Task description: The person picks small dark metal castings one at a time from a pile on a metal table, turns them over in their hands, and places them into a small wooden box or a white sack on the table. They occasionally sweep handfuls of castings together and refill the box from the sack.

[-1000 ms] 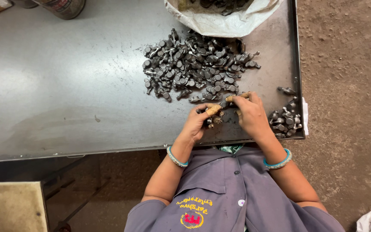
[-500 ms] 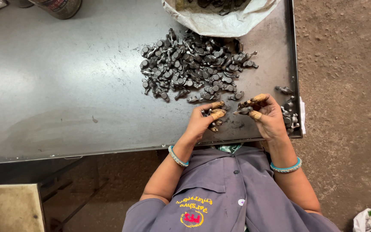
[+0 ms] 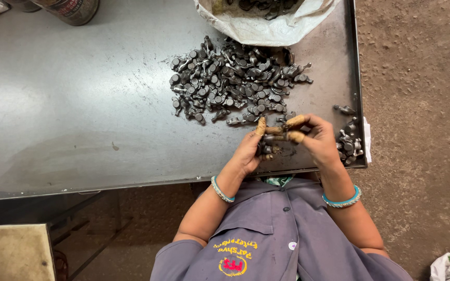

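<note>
Small dark metal part, right of the middle of the frame, just above the near edge of the grey metal table. Pinched from both sides: left hand closed on its left end, right hand closed on its right end, fingers with tan wraps on the tips. More small dark pieces tucked under the left palm, too hidden to tell what kind. A blue bangle on each wrist.

Just above the hands, a big pile of dark metal parts, spread out in the upper middle of the frame, nearest pieces almost touching the fingertips. At the right edge of the table, just beside the right hand, a smaller heap of the same parts. At the top, a white bag, open, with more dark parts inside. In the upper left corner, a round can, cut off by the frame. Below the hands, a grey shirt. On the right, brown dirt floor.
</note>
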The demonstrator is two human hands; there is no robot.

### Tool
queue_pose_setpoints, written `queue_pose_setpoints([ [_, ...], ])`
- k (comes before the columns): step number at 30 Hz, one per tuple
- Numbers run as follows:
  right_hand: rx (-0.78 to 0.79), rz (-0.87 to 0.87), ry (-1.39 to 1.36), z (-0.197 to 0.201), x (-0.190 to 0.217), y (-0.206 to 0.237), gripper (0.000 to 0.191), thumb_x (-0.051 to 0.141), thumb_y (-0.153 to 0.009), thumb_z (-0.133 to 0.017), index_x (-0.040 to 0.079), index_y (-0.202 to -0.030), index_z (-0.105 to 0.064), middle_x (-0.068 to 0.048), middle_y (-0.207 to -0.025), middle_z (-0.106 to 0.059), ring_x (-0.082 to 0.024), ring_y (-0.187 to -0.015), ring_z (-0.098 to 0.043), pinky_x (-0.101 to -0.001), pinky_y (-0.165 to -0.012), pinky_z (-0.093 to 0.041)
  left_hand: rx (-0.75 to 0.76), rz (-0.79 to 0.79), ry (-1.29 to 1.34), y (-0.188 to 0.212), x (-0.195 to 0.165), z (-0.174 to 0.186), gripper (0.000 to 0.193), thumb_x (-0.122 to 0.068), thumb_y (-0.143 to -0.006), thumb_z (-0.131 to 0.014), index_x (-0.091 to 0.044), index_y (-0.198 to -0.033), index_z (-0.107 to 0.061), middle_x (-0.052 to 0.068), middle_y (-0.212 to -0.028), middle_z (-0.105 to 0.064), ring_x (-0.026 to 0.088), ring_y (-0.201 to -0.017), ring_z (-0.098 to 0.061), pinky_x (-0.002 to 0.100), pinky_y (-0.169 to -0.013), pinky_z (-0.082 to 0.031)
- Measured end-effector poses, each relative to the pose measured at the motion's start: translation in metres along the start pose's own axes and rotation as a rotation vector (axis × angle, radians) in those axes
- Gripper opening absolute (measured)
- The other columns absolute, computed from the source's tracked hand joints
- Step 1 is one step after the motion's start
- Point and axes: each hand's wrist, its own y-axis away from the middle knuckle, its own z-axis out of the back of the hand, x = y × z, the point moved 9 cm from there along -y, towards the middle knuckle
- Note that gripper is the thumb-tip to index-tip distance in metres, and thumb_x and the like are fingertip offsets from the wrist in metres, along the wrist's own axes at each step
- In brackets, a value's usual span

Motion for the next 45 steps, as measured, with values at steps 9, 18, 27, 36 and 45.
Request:
queue_pose_setpoints([
  [9,-0.127,0.323,1.111,-0.033,0.057,-0.015,0.041,-0.003,-0.071,-0.083,0.007,-0.11,-0.071,-0.009,-0.106,-0.069,-0.033,-0.102,-0.059,-0.0417,-0.091,-0.051,-0.145,-0.055,0.103,0.011,-0.031,0.033,0.042,-0.053,-0.096,-0.067,-0.01,-0.095,-0.067,0.001,-0.075,-0.068,0.015,-0.063,-0.07,0.029,-0.047,-0.051],
  [18,-0.086,-0.062,-0.199,0.018,-0.026,-0.007,0.03,0.007,-0.089,-0.078,0.004,-0.117,-0.066,-0.005,-0.107,-0.071,-0.015,-0.095,-0.067,-0.0289,-0.085,-0.058,-0.164,-0.021,0.078,0.012,-0.02,0.037,0.04,-0.053,-0.093,-0.069,-0.013,-0.1,-0.069,-0.002,-0.074,-0.066,0.016,-0.062,-0.068,0.029,-0.047,-0.045],
  [27,-0.013,-0.384,-0.758,0.026,-0.07,0.004,0.032,0.012,-0.102,-0.068,-0.006,-0.129,-0.066,-0.014,-0.1,-0.075,-0.012,-0.071,-0.066,-0.0209,-0.06,-0.054,-0.097,-0.005,0.04,0.013,-0.019,0.019,0.047,-0.053,-0.096,-0.067,-0.008,-0.11,-0.073,0.001,-0.082,-0.07,0.017,-0.066,-0.07,0.029,-0.048,-0.047],
  [36,0.081,-0.196,-0.117,-0.023,-0.012,0.008,0.024,0.01,-0.098,-0.069,-0.002,-0.119,-0.071,-0.007,-0.098,-0.073,-0.009,-0.076,-0.063,-0.0225,-0.063,-0.05,-0.088,0.073,0.069,0.022,-0.009,0.01,0.052,-0.06,-0.093,-0.06,-0.013,-0.111,-0.073,0.004,-0.094,-0.076,0.015,-0.074,-0.074,0.03,-0.053,-0.059],
  [45,-0.007,0.371,1.09,-0.058,0.041,0.001,0.043,0.006,-0.067,-0.085,0.007,-0.108,-0.07,-0.01,-0.101,-0.069,-0.033,-0.097,-0.059,-0.0417,-0.087,-0.05,-0.045,-0.069,0.179,0.017,-0.038,0.038,0.045,-0.054,-0.097,-0.065,-0.01,-0.105,-0.074,0.006,-0.095,-0.077,0.018,-0.076,-0.074,0.029,-0.053,-0.056],
])
